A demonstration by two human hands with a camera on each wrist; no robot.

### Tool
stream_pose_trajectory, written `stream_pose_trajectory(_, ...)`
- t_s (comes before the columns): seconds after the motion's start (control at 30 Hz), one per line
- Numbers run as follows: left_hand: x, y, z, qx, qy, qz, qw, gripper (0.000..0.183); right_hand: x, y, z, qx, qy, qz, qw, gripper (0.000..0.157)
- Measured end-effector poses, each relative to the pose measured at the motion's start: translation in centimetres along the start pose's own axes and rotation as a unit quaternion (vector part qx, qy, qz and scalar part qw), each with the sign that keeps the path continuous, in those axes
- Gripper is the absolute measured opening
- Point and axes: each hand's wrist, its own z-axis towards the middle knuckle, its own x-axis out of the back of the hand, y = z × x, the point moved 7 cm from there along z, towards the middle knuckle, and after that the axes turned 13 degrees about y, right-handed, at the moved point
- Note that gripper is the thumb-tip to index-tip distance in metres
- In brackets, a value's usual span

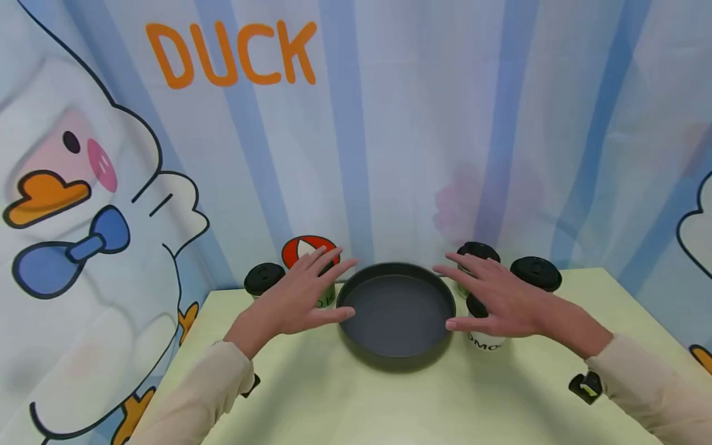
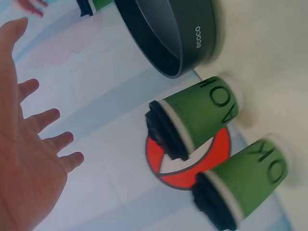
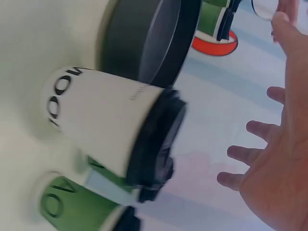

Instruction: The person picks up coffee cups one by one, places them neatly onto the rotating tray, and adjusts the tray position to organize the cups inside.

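Observation:
A round dark grey pan [image 1: 397,315] sits on the table between my two hands. My left hand [image 1: 297,293], fingers spread, hovers left of it over two green paper cups with black lids, a nearer one [image 2: 207,108] and a farther one [image 2: 250,173] in the left wrist view. On the other side my right hand [image 1: 503,300] is spread above a white lidded cup [image 3: 101,113], which it partly covers in the head view. Green lidded cups stand near that one, including a green cup [image 3: 72,202] low in the right wrist view. Neither hand holds anything.
The pale yellow table [image 1: 361,408] ends at the back against a blue-striped curtain [image 1: 400,123] printed with a large duck [image 1: 100,235]. Black lids [image 1: 536,272] of the cups rise behind my right hand near the table's back edge.

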Motion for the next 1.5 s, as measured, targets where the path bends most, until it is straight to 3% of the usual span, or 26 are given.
stream_pose_trajectory(0.13,-0.8,-1.2,-1.3,0.046,0.039,-0.069,0.9958,0.076,-0.6,1.6,-1.3,-0.031,0.033,0.003,0.999,0.082)
stream_pose_trajectory(0.23,-2.0,-1.9,-2.6,0.088,0.070,-0.130,0.9851,0.059,-1.2,2.8,-2.6,-0.064,0.061,-0.005,0.996,0.079)
stream_pose_trajectory(0.33,-3.9,-2.6,-3.8,0.133,0.086,-0.191,0.9686,0.042,-1.9,3.5,-4.0,-0.092,0.090,-0.006,0.992,0.073)
stream_pose_trajectory(0.47,-7.4,-3.8,-5.0,0.215,0.069,-0.275,0.9346,0.043,-2.6,3.8,-5.1,-0.103,0.125,-0.017,0.987,0.064)
stream_pose_trajectory(0.67,-11.6,-4.4,-6.0,0.321,0.058,-0.391,0.8607,0.060,-3.1,4.4,-5.5,-0.099,0.157,-0.019,0.982,0.057)
stream_pose_trajectory(0.87,-13.5,-4.1,-6.1,0.396,0.096,-0.491,0.7699,0.060,-4.2,5.0,-5.9,-0.111,0.179,0.016,0.977,0.061)
stream_pose_trajectory(0.93,-14.1,-4.0,-6.2,0.414,0.108,-0.514,0.7438,0.058,-4.5,5.1,-6.0,-0.112,0.195,0.019,0.974,0.063)
stream_pose_trajectory(1.0,-14.7,-3.9,-6.4,0.428,0.117,-0.528,0.7243,0.057,-4.8,5.1,-6.0,-0.113,0.211,0.021,0.971,0.064)
stream_pose_trajectory(1.17,-15.0,-4.4,-6.7,0.440,0.127,-0.543,0.7045,0.058,-5.4,5.4,-5.4,-0.133,0.238,0.035,0.961,0.062)
stream_pose_trajectory(1.5,-15.9,-4.3,-6.9,0.440,0.131,-0.564,0.6867,0.060,-6.1,5.8,-6.0,-0.155,0.288,0.033,0.944,0.063)
